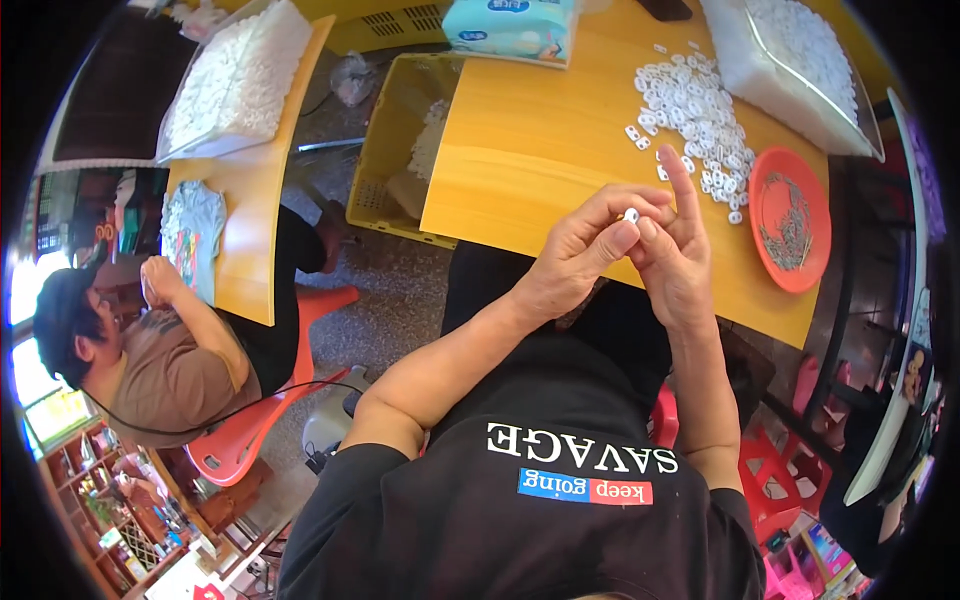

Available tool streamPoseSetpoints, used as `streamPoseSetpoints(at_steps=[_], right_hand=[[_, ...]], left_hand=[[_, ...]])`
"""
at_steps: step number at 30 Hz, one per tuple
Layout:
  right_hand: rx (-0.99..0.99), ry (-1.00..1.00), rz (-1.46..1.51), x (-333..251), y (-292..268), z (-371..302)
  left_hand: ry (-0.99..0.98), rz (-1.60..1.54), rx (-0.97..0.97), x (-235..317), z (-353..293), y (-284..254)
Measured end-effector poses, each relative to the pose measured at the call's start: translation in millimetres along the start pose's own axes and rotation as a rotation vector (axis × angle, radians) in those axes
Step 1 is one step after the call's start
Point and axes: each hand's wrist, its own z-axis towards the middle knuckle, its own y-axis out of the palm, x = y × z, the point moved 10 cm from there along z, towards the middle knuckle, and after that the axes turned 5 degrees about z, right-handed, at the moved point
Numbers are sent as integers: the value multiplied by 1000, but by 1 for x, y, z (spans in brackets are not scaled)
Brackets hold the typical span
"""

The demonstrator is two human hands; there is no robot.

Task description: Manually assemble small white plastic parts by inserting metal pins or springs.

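Note:
In front of me, over the near edge of the yellow table, my two hands meet at their fingertips. A small white plastic piece (631,215) shows between the thumb and bent fingers of my left hand (580,243), which is closed on it. My right hand (680,262) presses in from the other side, thumb beside the piece and index finger stretched out; whatever its curled fingers hold is hidden. Just beyond lies a loose pile of similar white pieces (690,110). To the right, an orange-red plate (767,262) carries many thin metal pins (790,225).
A clear bin of white pieces (790,60) stands at the far right, a tissue pack (510,28) at the far edge. Left of my table (520,150) sits a yellow crate (372,190). Another person (165,370) sits at a second table (252,215) on a red chair (265,430).

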Motion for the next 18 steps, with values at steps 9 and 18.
streamPoseSetpoints(at_steps=[9, 18], right_hand=[[-14, -66, -89, -3, 14, 2], [24, -75, -518, -11, -24, 3]], left_hand=[[88, -45, 9, 3, 3, -8], [91, 745, 589, 79, 8, -129]])
